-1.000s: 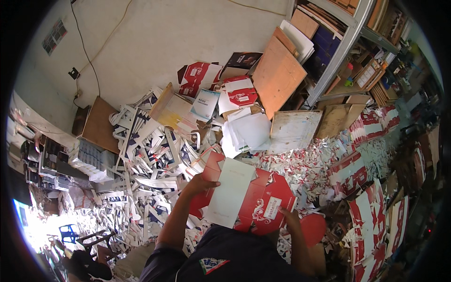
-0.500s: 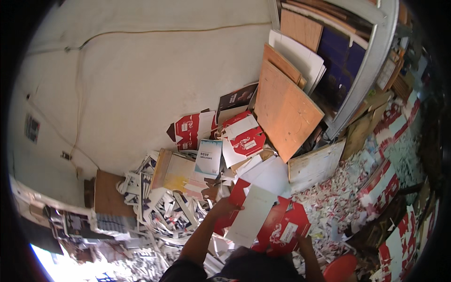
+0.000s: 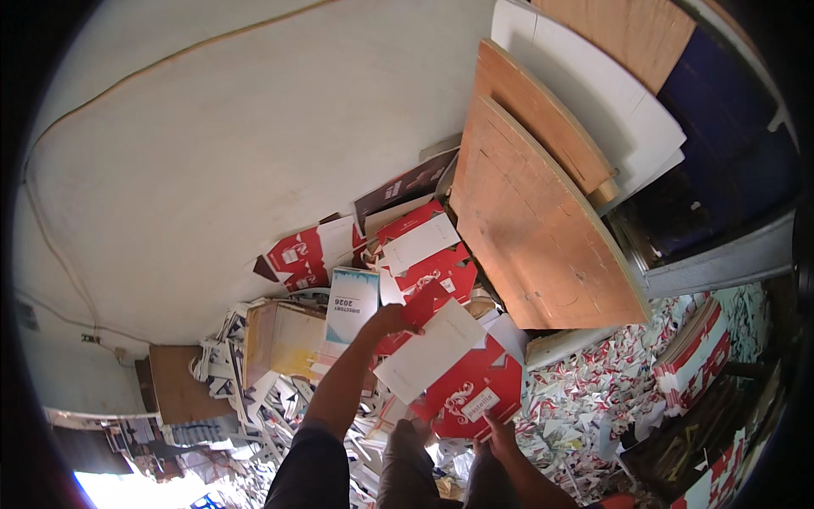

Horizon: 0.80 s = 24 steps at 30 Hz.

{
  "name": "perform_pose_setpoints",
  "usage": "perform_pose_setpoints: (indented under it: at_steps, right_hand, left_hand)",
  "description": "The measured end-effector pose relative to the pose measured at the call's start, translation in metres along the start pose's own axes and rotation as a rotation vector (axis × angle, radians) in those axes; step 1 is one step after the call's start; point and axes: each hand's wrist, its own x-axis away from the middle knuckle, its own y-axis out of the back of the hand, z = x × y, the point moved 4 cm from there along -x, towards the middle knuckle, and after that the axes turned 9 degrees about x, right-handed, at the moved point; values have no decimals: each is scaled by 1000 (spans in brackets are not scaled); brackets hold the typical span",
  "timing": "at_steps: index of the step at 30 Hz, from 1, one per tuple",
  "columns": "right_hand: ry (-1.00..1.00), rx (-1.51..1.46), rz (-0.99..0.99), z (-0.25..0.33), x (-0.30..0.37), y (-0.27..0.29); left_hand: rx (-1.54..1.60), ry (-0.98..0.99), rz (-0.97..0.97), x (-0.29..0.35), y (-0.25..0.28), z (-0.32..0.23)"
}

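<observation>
A flat red and white die-cut carton blank [image 3: 441,352] is held out in front of me, tilted, with a white swirl print and a small label panel on its red part. My left hand [image 3: 392,322] grips its upper left edge, fingers closed on the red flap. At the lower right edge, my right hand [image 3: 498,434] pinches the card near the label panel. Just beyond it, similar red and white blanks [image 3: 432,254] lie piled against the wall. A white and teal printed sheet [image 3: 352,297] stands beside that pile, close to my left hand.
Large wooden boards [image 3: 543,229] lean at the right of the pile, with a white panel [image 3: 585,93] behind. Paper scraps [image 3: 577,407] cover the floor. A stack of red and white blanks [image 3: 694,356] sits at the right; a brown board [image 3: 182,382] leans at left.
Both hands have carried the carton blank forward, closer to the pile by the wall, and it has tilted. My view has shifted too, so the leaning boards appear larger.
</observation>
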Motion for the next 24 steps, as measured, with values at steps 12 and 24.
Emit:
perform_pose_setpoints:
  at_steps: [12,24]
  right_hand:
    - [91,-119,-149,1,-208,-108]
    - [133,-142,-92,20,-354,-185]
  left_hand:
    - [-70,-75,-124,-220,90,2]
    - [-138,-372,-496,-302,156,3]
